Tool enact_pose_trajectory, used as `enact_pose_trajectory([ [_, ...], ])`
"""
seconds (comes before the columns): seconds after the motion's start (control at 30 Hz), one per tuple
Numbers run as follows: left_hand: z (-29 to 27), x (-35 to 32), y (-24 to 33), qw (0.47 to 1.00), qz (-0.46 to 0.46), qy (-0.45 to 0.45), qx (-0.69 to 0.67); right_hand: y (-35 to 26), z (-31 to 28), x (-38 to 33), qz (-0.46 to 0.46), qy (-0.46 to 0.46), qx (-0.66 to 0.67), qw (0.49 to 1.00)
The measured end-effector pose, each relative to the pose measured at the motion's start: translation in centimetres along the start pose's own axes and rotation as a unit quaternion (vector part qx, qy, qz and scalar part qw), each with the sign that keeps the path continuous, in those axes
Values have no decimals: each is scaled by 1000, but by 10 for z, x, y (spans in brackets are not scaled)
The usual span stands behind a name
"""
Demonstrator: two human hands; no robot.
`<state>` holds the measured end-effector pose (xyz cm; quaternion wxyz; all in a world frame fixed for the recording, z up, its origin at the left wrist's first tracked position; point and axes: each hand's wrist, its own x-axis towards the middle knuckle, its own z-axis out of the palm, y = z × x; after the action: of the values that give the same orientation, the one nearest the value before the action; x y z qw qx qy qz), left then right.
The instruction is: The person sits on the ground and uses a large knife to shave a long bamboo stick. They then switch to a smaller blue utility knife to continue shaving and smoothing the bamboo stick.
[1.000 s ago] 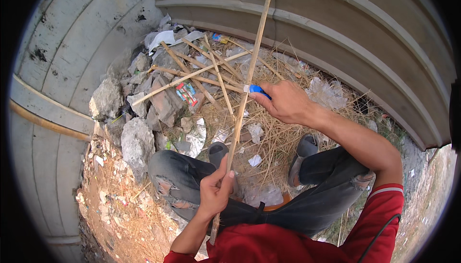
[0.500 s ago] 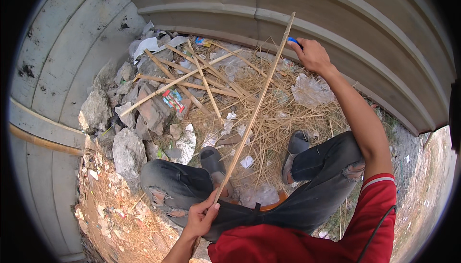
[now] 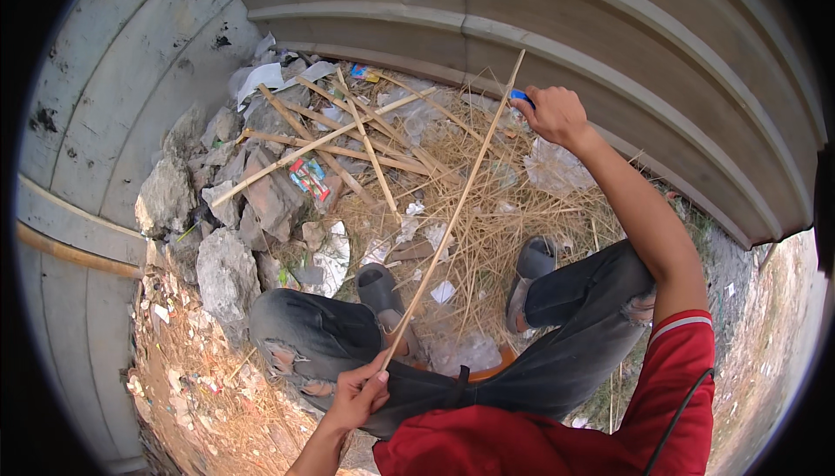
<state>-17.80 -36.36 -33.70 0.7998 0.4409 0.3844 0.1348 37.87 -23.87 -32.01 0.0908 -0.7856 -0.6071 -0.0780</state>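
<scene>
A long, thin bamboo strip (image 3: 454,215) slants across the middle, from low at the left up toward the metal wall. My left hand (image 3: 359,396) is closed round its near end, with the thumb laid along it. Close to the far end, my right hand (image 3: 557,116) grips a small tool with a blue handle (image 3: 522,96). The front of that tool meets the strip, though its blade or edge is too small to make out. Beyond the strip, several cut bamboo pieces (image 3: 372,154) lie crossed over one another on the ground.
Grey rocks (image 3: 228,276) are piled at the left beside a pale panel wall (image 3: 113,85). A ribbed metal wall (image 3: 609,19) closes off the far side. Thin shavings (image 3: 487,259), plastic scraps (image 3: 557,166) and a colourful wrapper (image 3: 310,178) litter the ground around my sandalled feet.
My right hand and the blue-handled tool have come slightly nearer and left. The strip's far end has dropped nearer and left, while my left hand keeps its hold.
</scene>
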Motion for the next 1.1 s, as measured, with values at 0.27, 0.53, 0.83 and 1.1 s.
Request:
enact_pose_trajectory([
  [0.27, -5, 2, 3, 1000, -13, -14, -23, 2, 6, 5, 31, -78, 63, 994],
  [0.53, -3, 6, 2, 1000, -24, 6, -8, 30, -20, -2, 38, -169, 83, 981],
  [0.83, -4, 4, 5, 999, -36, -26, 10, 34, -10, -8, -118, 44, 152, 980],
  [1.1, -7, 1, 2, 998, -34, -41, 33, 49, -17, -4, -95, -84, 233, 964],
])
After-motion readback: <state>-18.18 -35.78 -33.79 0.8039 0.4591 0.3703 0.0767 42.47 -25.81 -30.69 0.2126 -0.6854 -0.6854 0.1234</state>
